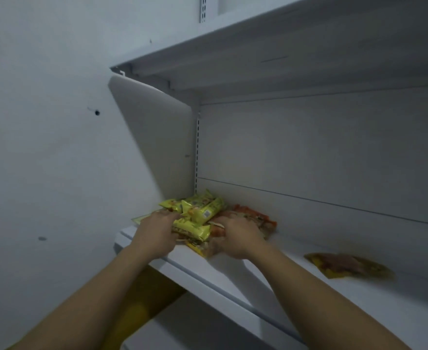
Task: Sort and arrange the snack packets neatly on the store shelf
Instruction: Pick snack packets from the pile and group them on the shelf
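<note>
While both arms are reaching onto the white shelf [233, 281], left hand [154, 233] gripping yellow packets [202, 210] in its left corner, right hand [238, 238] blurring over orange packets [255, 218], grip unclear, lone packet [346, 267] lying well apart rightward, pale wall [43, 147] standing leftward.

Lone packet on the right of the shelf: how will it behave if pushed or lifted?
The lone packet lies flat on the shelf, so it should slide, not roll or tip. It looks like a thin pouch, so probably floppy and light.
</note>
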{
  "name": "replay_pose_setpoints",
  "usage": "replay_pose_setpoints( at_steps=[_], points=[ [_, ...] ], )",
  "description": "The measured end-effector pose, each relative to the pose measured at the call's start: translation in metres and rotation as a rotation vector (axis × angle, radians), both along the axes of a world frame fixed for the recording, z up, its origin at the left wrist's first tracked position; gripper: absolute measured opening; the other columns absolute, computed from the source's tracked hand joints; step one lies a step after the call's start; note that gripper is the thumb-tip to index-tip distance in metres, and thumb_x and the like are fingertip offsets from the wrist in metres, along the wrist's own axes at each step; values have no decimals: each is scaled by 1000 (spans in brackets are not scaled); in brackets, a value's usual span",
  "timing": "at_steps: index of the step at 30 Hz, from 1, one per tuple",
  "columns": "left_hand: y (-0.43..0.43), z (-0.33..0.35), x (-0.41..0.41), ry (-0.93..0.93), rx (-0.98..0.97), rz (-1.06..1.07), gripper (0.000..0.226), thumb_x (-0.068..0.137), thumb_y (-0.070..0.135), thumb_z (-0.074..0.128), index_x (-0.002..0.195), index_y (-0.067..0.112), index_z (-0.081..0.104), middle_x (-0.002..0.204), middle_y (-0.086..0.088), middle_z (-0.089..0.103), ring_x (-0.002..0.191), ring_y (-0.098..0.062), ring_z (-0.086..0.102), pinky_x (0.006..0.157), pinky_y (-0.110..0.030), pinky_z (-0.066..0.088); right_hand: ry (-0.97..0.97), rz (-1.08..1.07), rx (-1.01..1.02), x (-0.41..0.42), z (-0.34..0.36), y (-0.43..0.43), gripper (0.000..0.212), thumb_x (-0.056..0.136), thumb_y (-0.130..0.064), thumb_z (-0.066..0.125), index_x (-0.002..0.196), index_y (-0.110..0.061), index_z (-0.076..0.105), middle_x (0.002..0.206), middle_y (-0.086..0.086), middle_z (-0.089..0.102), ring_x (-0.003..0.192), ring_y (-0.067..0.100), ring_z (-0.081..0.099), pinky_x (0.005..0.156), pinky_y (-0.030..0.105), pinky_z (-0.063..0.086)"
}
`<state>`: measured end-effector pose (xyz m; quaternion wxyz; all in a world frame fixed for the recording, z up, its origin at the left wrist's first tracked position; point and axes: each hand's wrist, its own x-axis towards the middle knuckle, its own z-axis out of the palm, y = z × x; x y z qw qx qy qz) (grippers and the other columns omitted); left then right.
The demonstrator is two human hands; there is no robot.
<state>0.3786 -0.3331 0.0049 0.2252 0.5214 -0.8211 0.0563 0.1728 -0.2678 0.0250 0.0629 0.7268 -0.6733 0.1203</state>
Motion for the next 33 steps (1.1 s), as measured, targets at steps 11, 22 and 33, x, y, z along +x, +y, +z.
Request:
replay_pose_setpoints(
  at_steps=[11,22,33],
  points=[
    [-51,-5,13,-14,-39,-16,55,86,34,64,139,30,49,138,-1,53,122,-25,50,92,-37,43,113,-4,-70,56,-19,-59,52,91,-25,61,140,-18,42,131,15,53,122,34,49,87,36,41],
    [-60,16,-4,106,-136,-162,64,86,45,67,143,37,39,143,7,47,130,-19,40,103,-42,31,-1217,15,-134,-4,17,-61,26,88,-36,70,83,-10,74,70,2,74,59,19,71,55,32,59],
    [-47,30,-70,242,5,-285,43,81,61,66,104,25,62,93,8,66,87,-16,61,71,-33,47,-1474,8,-227,-47,15,-38,26,92,-39,66,99,-13,67,82,3,75,67,15,70,60,32,56]
  ],
)
